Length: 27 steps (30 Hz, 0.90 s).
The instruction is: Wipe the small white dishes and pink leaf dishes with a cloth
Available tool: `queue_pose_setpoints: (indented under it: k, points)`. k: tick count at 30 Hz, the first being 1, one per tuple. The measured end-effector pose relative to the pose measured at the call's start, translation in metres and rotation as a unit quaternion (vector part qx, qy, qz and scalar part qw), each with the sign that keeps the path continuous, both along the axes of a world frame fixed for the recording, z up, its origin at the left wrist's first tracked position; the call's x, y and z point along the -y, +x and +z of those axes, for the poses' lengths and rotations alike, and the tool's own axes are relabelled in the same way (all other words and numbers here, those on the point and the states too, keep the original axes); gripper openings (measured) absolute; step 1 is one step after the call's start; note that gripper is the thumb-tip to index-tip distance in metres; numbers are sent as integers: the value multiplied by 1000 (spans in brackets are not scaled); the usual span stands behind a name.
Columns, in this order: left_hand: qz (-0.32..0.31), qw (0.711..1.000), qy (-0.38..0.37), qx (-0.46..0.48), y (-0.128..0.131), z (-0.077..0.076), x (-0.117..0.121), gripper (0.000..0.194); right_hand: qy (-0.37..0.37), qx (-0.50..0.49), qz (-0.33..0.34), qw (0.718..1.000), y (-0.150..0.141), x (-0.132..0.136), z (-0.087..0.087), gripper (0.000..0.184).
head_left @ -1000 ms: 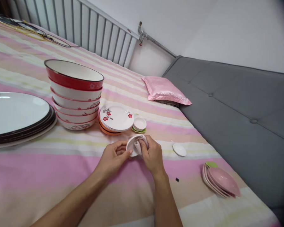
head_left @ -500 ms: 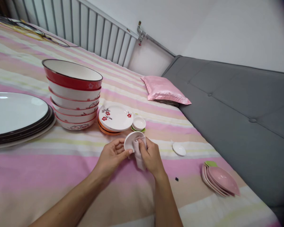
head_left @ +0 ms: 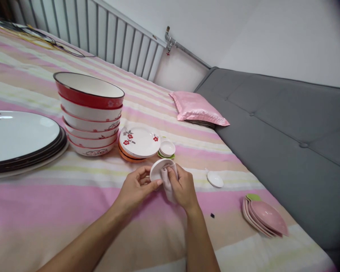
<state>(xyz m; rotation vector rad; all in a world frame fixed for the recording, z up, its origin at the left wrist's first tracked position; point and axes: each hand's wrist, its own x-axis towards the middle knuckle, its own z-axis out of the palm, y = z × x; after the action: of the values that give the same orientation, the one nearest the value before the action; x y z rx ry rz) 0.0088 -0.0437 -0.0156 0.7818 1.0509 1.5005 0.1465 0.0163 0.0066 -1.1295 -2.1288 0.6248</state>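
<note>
My left hand pinches the rim of a small white dish, held tilted just above the striped bedspread. My right hand is closed on a white cloth pressed against the dish's inner face. Both hands meet at the middle of the view, just in front of a stack of small white dishes and a stack of flowered plates.
A pile of red-rimmed bowls and big oval plates stand at left. One small white dish lies to the right, pink leaf-shaped dishes further right. A pink pillow, grey sofa and radiator lie beyond.
The cloth in my right hand has slid down and across the dish's face. The dish has tilted slightly; both hands stay in the same spot.
</note>
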Motion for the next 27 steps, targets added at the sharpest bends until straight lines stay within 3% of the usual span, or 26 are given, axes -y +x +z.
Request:
queue_pose_setpoints:
  k: [11, 19, 27]
  points:
    - [33, 999, -6, -7, -1, -1, 0, 46, 29, 49, -29, 998, 0, 0, 1, 26]
    - [9, 999, -3, 33, 2, -8, -1, 47, -4, 33, -28, 999, -2, 0, -3, 27]
    - [27, 997, 23, 69, 4, -7, 1, 42, -53, -3, 46, 998, -2, 0, -6, 30]
